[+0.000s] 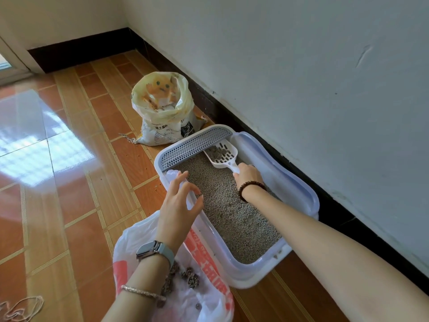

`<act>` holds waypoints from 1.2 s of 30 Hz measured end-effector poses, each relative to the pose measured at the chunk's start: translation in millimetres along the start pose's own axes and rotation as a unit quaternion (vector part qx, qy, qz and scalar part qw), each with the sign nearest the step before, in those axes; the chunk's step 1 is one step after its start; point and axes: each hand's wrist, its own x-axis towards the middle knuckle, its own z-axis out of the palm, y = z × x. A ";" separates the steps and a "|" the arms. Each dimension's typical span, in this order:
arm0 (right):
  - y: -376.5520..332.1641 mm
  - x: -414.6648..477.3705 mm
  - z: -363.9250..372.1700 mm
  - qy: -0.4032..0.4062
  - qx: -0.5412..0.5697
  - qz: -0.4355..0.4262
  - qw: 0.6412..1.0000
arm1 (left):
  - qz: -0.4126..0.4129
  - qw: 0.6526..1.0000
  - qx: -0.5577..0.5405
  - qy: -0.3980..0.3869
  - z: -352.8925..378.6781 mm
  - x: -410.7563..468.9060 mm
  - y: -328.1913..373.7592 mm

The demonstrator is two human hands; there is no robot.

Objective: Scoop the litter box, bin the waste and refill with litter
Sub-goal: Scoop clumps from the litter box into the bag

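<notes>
Grips the scoop (223, 155) by its handle with the right hand (248, 177), dark clumps in it, at the far end of the litter box (301, 191) beside the grille (195, 145). Spreads the left hand (178, 205) open over the box's left rim, holding nothing. On the floor (81, 205): a plastic bag (209, 298) of clumps just beside the box, an open litter sack (167, 117) beyond it.
</notes>
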 end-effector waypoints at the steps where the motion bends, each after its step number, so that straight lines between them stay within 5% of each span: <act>1: 1.6 -3.5 -3.5 -0.003 -0.001 -0.001 1.000 | -0.004 1.000 -0.002 -0.002 0.4 -0.7 0.7; 10: 24.8 -61.9 -42.1 -0.049 -0.031 -0.040 0.998 | -0.010 1.000 0.022 0.011 2.5 -20.5 10.5; 36: 60.5 -132.4 -91.2 -0.014 -0.040 -0.087 0.995 | 0.022 0.998 0.036 -0.052 -6.6 -65.5 41.8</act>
